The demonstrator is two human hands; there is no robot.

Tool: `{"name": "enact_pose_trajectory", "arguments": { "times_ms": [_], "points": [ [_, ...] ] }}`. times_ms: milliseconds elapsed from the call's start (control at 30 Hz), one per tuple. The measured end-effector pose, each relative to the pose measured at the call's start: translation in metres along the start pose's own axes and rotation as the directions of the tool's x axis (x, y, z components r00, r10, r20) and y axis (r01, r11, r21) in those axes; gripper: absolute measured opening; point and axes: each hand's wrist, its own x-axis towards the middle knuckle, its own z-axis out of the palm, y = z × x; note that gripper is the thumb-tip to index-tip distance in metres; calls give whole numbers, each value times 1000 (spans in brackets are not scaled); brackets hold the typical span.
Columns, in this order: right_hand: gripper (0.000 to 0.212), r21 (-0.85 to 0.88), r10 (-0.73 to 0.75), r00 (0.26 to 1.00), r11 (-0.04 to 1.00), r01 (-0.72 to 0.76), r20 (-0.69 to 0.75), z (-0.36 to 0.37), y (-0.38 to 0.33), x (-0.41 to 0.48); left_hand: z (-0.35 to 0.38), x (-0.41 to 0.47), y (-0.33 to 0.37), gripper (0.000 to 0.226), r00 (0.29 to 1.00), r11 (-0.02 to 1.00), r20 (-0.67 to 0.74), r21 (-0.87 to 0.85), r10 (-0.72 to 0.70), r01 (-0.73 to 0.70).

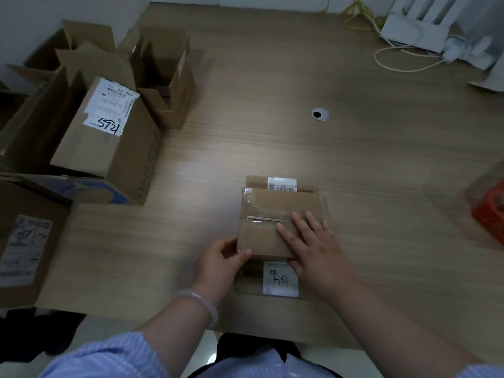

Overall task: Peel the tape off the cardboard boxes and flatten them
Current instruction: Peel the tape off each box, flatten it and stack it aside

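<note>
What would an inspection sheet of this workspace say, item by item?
Surface: wooden table, with a round hole.
Job's things: small box near the front edge, clear tape over its seam; open boxes at the left.
Clutter: orange thing at the right edge, blurred.
Hands: left hand grips the small box's near left corner; right hand lies flat on its top.
Cables: yellow cable and white cable at the far right.
Surroundings: white wall at the far left; white unit at the far right.
</note>
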Motion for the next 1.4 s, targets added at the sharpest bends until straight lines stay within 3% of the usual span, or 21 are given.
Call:
{"name": "enact_pose_trajectory", "arguments": {
  "times_ms": [300,467,567,800,1033,1300,1400],
  "points": [
    [90,-6,3,1000,1000,-3,20,4,0,-3,-5,-9,-5,13,988,995,-128,40,-87,93],
    [90,-12,6,999,1000,-6,36,5,1,-3,-1,-14,-9,39,981,985,-88,-35,-174,172],
    [90,-16,9,999,1000,-9,47,6,1,-4,0,-18,-2,14,987,993,-119,34,-108,113],
    [89,-16,12,998,1000,-11,68,6,1,-5,-5,-14,3,18,986,931,-104,355,126,-82],
    [90,-11,9,998,1000,-9,69,4,0,-5,-16,-13,12,7,920,644,84,689,384,-332],
    [91,-31,12,997,999,-9,82,3,0,-5,-17,-11,11,3,930,633,113,703,350,-324],
    [91,-34,13,997,999,-10,81,3,0,-5,-17,-11,10,8,952,729,59,629,302,-270]
  ]
}}
